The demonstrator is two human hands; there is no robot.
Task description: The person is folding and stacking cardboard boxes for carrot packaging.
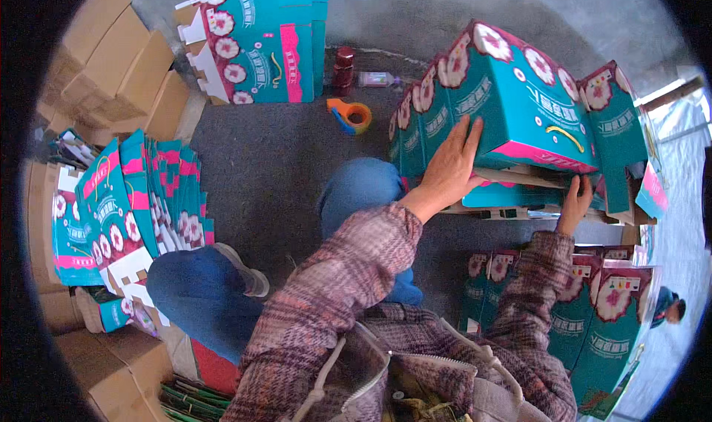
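Left grip [454, 162] touches a teal box [512, 118], contents hidden.

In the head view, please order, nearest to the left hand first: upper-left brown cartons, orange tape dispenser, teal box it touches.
1. Teal box, touching the left hand.
2. Orange tape dispenser, to the left.
3. Brown cartons, upper left.

white characters [552, 104] stand on the large teal box [512, 110], the flat carton stack [256, 44] at the top, the folded cartons [111, 213] at left and the upright boxes [604, 340] at lower right. a pink strip [291, 62] bears more. the bottle label [376, 79] is illegibly small.
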